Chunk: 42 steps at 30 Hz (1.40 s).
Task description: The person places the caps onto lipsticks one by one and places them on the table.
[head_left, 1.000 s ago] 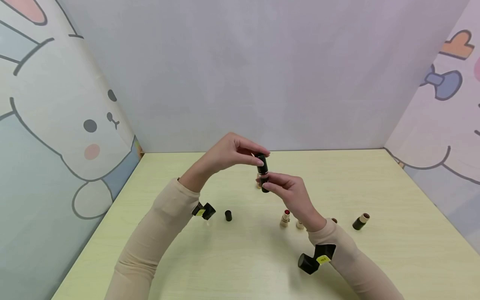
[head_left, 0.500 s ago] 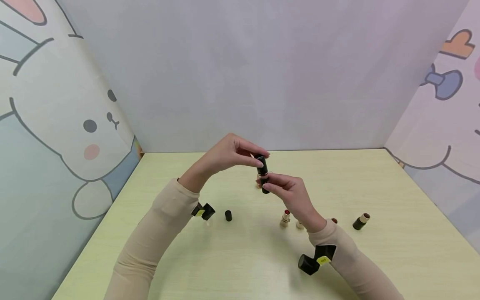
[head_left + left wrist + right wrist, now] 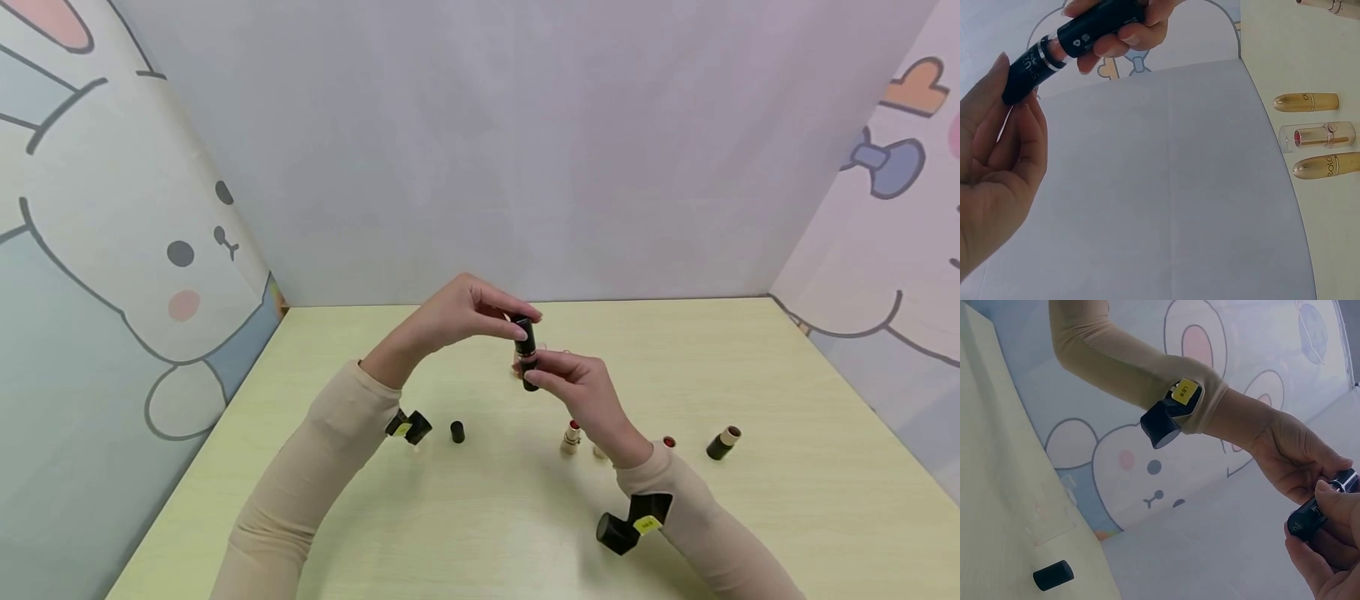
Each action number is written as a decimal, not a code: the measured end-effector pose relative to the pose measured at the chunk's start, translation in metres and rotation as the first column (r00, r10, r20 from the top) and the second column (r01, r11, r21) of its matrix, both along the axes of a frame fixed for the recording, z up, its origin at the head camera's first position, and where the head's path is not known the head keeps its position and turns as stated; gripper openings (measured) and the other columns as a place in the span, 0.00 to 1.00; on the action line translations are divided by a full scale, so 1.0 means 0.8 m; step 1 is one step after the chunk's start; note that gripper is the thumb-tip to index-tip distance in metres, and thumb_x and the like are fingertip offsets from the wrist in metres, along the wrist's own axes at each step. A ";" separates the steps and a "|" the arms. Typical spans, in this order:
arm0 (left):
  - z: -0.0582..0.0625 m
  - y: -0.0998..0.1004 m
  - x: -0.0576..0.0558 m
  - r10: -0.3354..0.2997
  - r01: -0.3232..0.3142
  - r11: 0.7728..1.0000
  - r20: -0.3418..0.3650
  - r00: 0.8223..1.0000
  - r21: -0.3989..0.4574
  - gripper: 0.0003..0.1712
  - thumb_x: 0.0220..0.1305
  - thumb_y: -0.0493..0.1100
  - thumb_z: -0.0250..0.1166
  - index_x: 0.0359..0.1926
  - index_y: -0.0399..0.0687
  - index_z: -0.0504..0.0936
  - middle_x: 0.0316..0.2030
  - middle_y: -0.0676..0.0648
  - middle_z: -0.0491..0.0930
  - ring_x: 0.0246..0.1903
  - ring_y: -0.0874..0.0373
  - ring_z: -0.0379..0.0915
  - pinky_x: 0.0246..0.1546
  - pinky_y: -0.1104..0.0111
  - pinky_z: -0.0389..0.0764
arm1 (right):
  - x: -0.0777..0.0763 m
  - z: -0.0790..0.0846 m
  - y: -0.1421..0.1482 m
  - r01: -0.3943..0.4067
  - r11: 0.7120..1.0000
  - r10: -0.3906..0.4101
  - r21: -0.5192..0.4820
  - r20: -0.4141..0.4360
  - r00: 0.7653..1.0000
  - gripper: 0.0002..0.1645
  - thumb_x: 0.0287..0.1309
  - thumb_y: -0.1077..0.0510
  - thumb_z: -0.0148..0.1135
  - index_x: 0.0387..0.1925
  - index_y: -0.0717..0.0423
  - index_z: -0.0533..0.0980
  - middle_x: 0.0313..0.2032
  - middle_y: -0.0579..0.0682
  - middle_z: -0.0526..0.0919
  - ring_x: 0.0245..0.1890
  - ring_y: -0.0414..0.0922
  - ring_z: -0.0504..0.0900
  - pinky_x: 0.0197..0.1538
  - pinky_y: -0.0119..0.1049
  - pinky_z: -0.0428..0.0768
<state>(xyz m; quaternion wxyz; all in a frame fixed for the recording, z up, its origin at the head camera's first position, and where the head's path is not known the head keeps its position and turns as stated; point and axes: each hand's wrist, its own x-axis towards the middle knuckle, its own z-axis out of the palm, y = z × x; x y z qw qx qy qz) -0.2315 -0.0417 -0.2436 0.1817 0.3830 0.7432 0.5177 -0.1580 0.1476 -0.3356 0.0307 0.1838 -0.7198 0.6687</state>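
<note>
In the head view, both hands hold one black lipstick tube (image 3: 527, 338) above the table, tilted a little. My left hand (image 3: 467, 315) pinches its upper end between thumb and fingers. Lower down, my right hand (image 3: 581, 382) pinches the other end. The left wrist view shows a silver band and a pinkish section between the two black parts of the tube (image 3: 1094, 28), with white lettering on the part in my left hand (image 3: 1000, 169). From the right wrist, my right hand (image 3: 1334, 547) is seen with its fingertips around the tube's rounded end.
On the pale table (image 3: 465, 533), a black cap (image 3: 457, 431) stands left of centre. To the right are a red lipstick (image 3: 571, 437) and a black-based tube (image 3: 723, 442). Gold lipsticks (image 3: 1307, 102) lie beside a clear-capped one (image 3: 1317, 137) in the left wrist view. Printed walls enclose the table.
Both hands have come down slightly with the lipstick tube between them. Their pinching holds look the same, and the things on the table stay in place.
</note>
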 end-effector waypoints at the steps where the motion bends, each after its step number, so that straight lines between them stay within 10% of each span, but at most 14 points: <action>1: -0.001 0.000 0.000 -0.003 0.003 1.000 0.001 1.000 0.000 0.16 0.53 0.36 0.68 0.45 0.41 0.83 0.41 0.45 0.84 0.41 0.57 0.81 0.46 0.65 0.79 | 0.000 0.000 0.000 -0.004 1.000 0.004 -0.001 0.002 1.000 0.18 0.58 0.57 0.59 0.48 0.64 0.78 0.42 0.53 0.85 0.44 0.38 0.83 0.48 0.31 0.79; 11: 0.000 0.005 0.003 -0.010 0.008 1.000 -0.054 0.998 -0.026 0.16 0.53 0.37 0.68 0.45 0.41 0.83 0.41 0.45 0.84 0.42 0.59 0.81 0.46 0.67 0.79 | 0.004 0.001 0.000 0.002 1.000 -0.003 0.022 0.006 1.000 0.20 0.59 0.57 0.58 0.49 0.67 0.76 0.37 0.37 0.85 0.42 0.36 0.82 0.45 0.30 0.79; 26: -0.002 -0.001 -0.003 -0.039 0.038 0.999 -0.050 0.998 -0.014 0.16 0.54 0.35 0.67 0.45 0.37 0.82 0.40 0.43 0.84 0.37 0.58 0.81 0.43 0.65 0.80 | -0.002 0.003 0.002 -0.018 0.995 0.010 0.099 0.077 0.997 0.20 0.61 0.52 0.56 0.50 0.60 0.76 0.42 0.48 0.84 0.44 0.38 0.81 0.48 0.34 0.77; 42: 0.001 0.009 0.008 0.096 -0.095 0.995 -0.058 0.994 0.023 0.14 0.51 0.39 0.69 0.42 0.43 0.85 0.37 0.47 0.85 0.36 0.59 0.81 0.42 0.67 0.81 | 0.006 0.009 -0.005 0.062 0.998 -0.062 -0.009 0.052 0.997 0.21 0.61 0.56 0.56 0.51 0.66 0.74 0.38 0.40 0.85 0.40 0.35 0.82 0.46 0.31 0.79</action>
